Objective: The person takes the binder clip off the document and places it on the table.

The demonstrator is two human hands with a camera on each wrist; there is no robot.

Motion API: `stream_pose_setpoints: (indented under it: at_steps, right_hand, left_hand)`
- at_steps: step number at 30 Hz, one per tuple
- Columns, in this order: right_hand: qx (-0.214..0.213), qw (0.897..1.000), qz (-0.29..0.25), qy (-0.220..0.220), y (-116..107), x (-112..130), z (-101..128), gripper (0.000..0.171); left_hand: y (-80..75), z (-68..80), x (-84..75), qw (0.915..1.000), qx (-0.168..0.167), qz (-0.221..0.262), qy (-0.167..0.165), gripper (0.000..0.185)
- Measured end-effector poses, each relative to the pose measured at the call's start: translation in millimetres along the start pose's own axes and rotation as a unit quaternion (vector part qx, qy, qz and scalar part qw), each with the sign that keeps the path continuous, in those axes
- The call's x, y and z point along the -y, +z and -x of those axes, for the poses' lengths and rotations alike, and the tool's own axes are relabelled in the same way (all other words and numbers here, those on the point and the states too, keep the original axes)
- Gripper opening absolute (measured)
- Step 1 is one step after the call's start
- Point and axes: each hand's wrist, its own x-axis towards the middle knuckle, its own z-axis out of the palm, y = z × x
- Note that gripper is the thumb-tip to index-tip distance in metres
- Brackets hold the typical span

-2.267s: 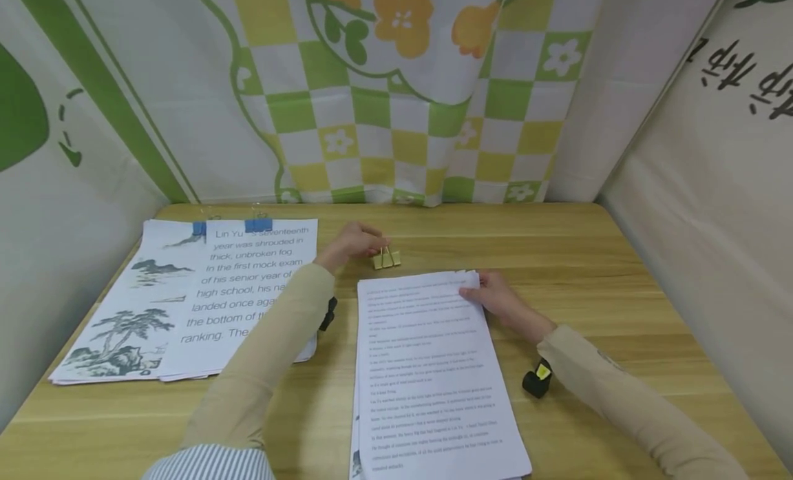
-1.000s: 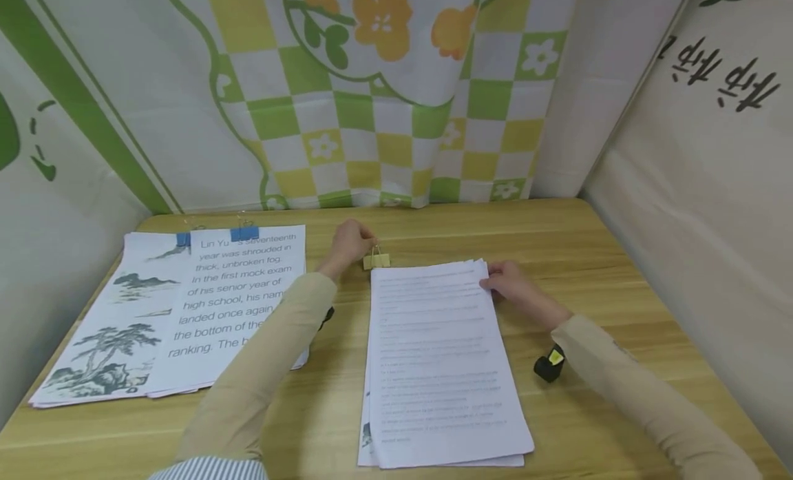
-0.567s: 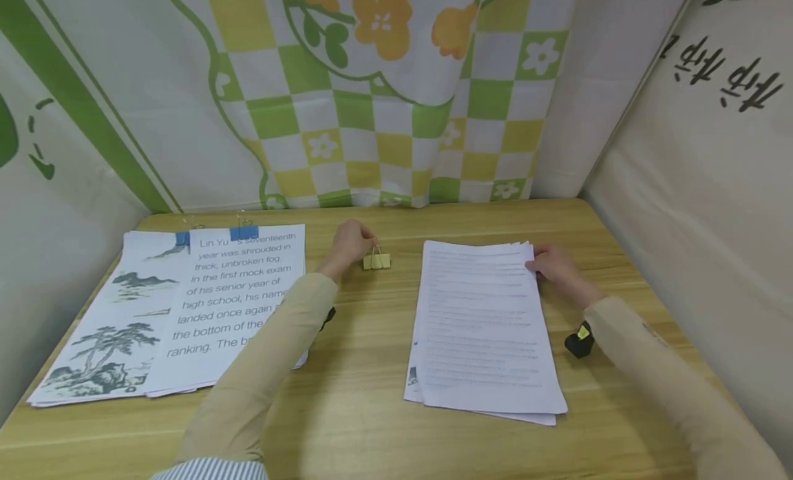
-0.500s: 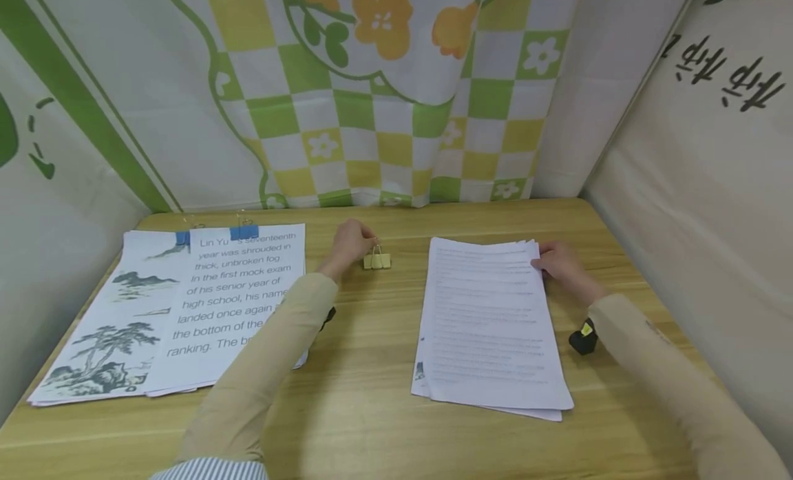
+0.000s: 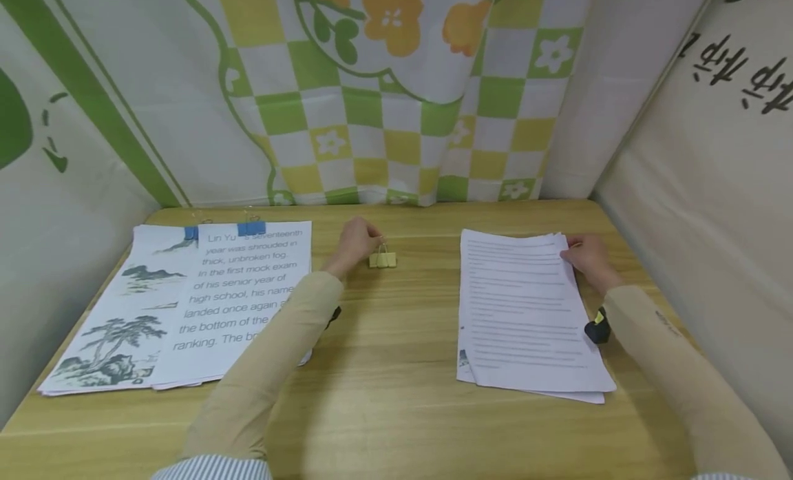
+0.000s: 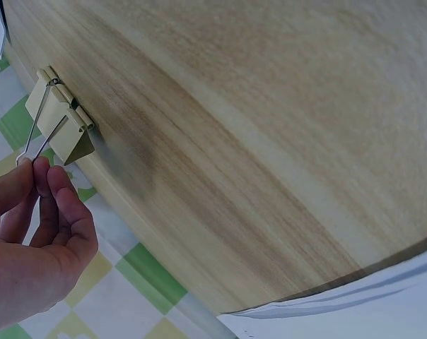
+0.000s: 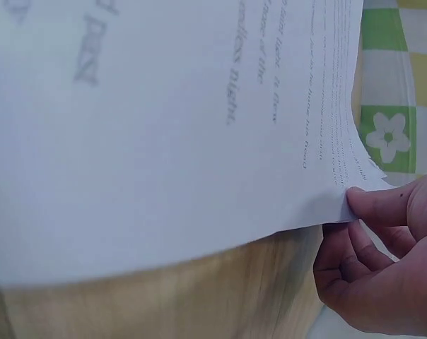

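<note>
A small yellow binder clip (image 5: 383,259) (image 6: 59,125) sits on the wooden table near its far middle. My left hand (image 5: 355,241) (image 6: 31,212) pinches the clip's wire handle between thumb and fingertips. A loose stack of printed pages (image 5: 529,312) (image 7: 164,120) lies at the right of the table. My right hand (image 5: 587,256) (image 7: 383,261) pinches the stack's far right corner, with the thumb on top.
At the left lies a second stack of sheets (image 5: 192,304) with large text and ink trees, held by two blue clips (image 5: 250,227) at its top edge. Patterned cloth walls close the table (image 5: 384,377) at the back, left and right.
My right hand has slid the loose stack from the table's middle to the right side. The left hand has stayed on the yellow clip.
</note>
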Motion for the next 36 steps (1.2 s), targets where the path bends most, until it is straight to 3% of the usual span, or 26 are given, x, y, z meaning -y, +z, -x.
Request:
stream_pose_setpoints:
  at_steps: [6, 17, 30, 36]
  right_hand:
    - [0.002, 0.999, 0.013, 0.036, -3.4, -1.3, -5.6, 0.038]
    - [-0.015, 0.999, 0.032, 0.022, -6.0, -2.9, -9.5, 0.039]
    - [-0.048, 0.994, 0.086, -0.038, -1.9, -6.1, -8.4, 0.027]
    - [-0.034, 0.995, 0.086, -0.036, 0.8, -8.6, -13.5, 0.030]
  left_hand:
    - [2.6, 0.4, 2.9, 1.0000, -0.003, -0.005, 0.005, 0.021]
    - [4.2, 0.4, 5.3, 0.9997, -0.011, -0.014, 0.016, 0.024]
    - [7.2, -3.2, 7.3, 0.9997, -0.015, -0.005, 0.019, 0.023]
    - [5.6, -2.4, 8.7, 0.9993, -0.024, 0.004, 0.030, 0.022]
